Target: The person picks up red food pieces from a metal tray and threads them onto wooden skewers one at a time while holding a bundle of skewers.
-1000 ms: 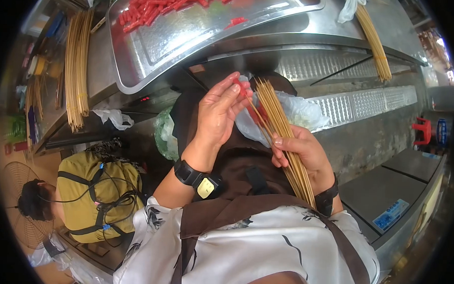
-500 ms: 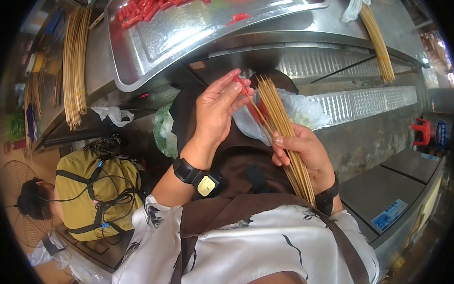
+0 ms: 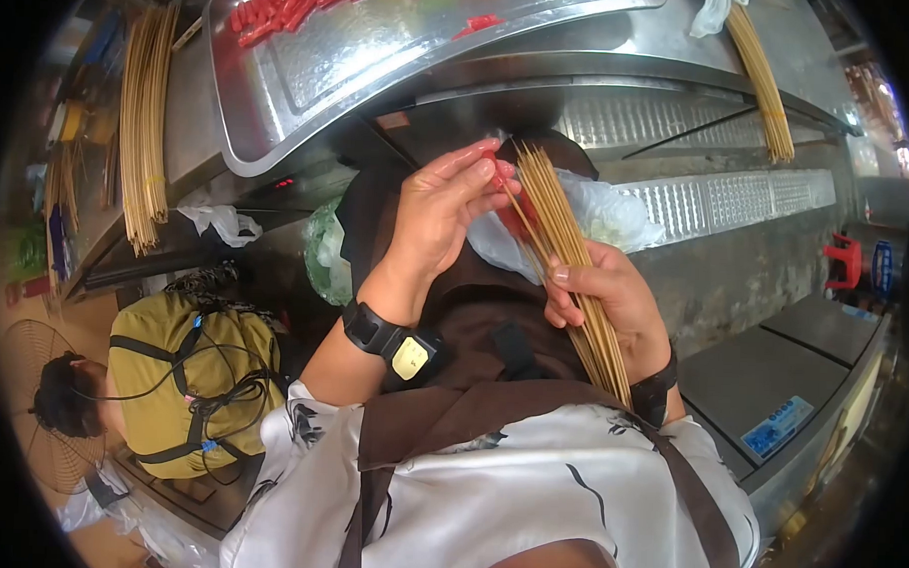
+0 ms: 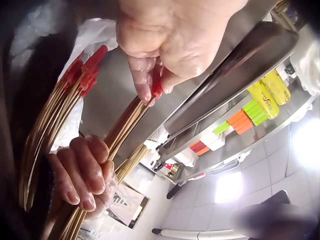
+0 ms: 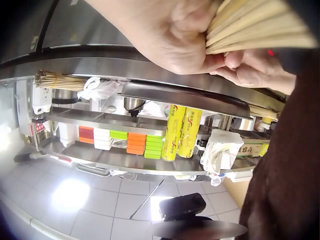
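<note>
Sticks [image 3: 562, 218] slant up in a bundle from the right hand [image 3: 614, 290], which grips them; the left hand [image 3: 432, 213] pinches a red piece [image 4: 157, 82] at the tip of one. The piece looks wet, so it could slip or turn in the pinch, and a point pushed off line could split it or prick a fingertip. Close by, the bundle's bare points could jab the left hand if the right one tilted. A loosened grip could let sticks slide out.

The metal tray [image 3: 327, 74] on the table [image 3: 196, 85] has a heap of red pieces [image 3: 294, 3] towards its far side and a few apart near its rim. The clear bag [image 3: 597, 214] lies behind the bundle; its contents cannot be made out.
</note>
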Demonstrator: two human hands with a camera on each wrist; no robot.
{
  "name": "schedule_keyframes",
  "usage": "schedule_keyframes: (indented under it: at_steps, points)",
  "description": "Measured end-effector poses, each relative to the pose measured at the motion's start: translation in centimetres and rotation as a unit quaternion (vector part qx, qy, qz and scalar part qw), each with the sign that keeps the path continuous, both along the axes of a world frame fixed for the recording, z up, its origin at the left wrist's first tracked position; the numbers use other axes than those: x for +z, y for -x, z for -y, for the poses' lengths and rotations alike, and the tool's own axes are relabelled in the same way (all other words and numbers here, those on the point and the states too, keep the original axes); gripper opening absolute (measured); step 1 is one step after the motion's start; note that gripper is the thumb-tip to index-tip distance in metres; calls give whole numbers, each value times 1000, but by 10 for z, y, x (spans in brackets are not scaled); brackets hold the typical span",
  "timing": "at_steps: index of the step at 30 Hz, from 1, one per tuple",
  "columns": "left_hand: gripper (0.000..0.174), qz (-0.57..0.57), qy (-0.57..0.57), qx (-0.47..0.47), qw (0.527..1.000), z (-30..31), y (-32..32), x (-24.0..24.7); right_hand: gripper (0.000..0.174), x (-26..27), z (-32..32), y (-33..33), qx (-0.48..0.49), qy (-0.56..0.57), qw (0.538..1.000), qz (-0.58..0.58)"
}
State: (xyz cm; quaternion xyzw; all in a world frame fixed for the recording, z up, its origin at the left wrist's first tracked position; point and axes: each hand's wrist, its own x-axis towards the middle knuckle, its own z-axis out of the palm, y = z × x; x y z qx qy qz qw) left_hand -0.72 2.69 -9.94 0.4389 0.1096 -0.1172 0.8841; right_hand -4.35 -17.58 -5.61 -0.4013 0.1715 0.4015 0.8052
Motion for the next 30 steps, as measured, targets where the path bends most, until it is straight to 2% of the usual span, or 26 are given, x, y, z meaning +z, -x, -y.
schedule_keyframes:
  at_steps: [11, 20, 24, 26, 29, 30]
  points:
    - [31, 14, -2, -10, 1000, 7, 9, -2, 14, -1, 0, -2, -6, -4, 1000, 0]
    - [32, 42, -8, 36, 998, 16, 18, -7, 15, -1, 0, 1, -6, -10, 1000, 11]
    - [27, -14, 11, 33, 999, 18, 17, -12, 18, -5, 2, -2, -9, -27, 999, 29]
    - [26, -8, 17, 1, 1000, 14, 15, -16, 21, -4, 0, 0, -19, -30, 999, 38]
    - [25, -2, -16, -16, 1000, 8, 12, -22, 29, -3, 4, 2, -33, 74, 992, 96]
    - [25, -2, -38, -32, 999, 8, 12, -22, 29, -3, 5, 2, -28, 71, 992, 98]
